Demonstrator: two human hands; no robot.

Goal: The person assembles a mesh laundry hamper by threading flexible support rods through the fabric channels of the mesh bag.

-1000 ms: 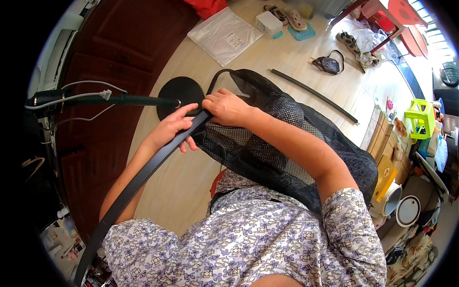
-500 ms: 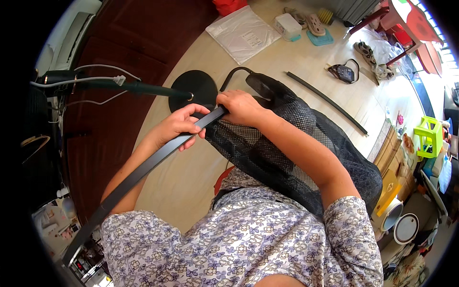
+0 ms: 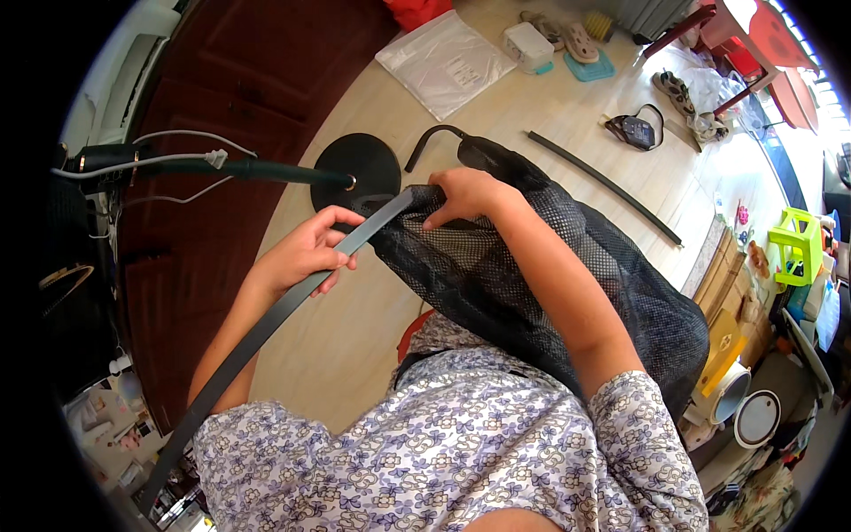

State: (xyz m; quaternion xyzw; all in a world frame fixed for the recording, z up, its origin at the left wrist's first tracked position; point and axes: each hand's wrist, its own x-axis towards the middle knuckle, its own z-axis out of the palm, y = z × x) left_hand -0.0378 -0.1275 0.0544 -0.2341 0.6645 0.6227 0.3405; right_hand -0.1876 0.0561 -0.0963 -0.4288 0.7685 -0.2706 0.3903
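Observation:
My left hand point(image 3: 310, 254) is closed around a long, flat dark grey strip point(image 3: 266, 324), thumb on top and fingers curled beneath. The strip runs from the lower left up to the edge of a black mesh cloth point(image 3: 514, 235), where its upper end meets the fabric. Just right of that end, my right hand point(image 3: 470, 195) grips the mesh, its thumb lower and its fingers over the upper edge. The mesh drapes across my lap and under my right forearm. A curved black rod point(image 3: 432, 133) sticks out of its far end.
A straight black rod point(image 3: 607, 189) lies on the floor to the right. Beyond the hands are a lamp-like stand with a round black base point(image 3: 357, 164), a clear plastic bag point(image 3: 446, 64) and a white box point(image 3: 528, 46). A green stool point(image 3: 795, 246) stands far right.
My right hand has shifted right, off the strip's end and onto the mesh, its thumb now showing. My left hand has moved slightly left and down along with the strip.

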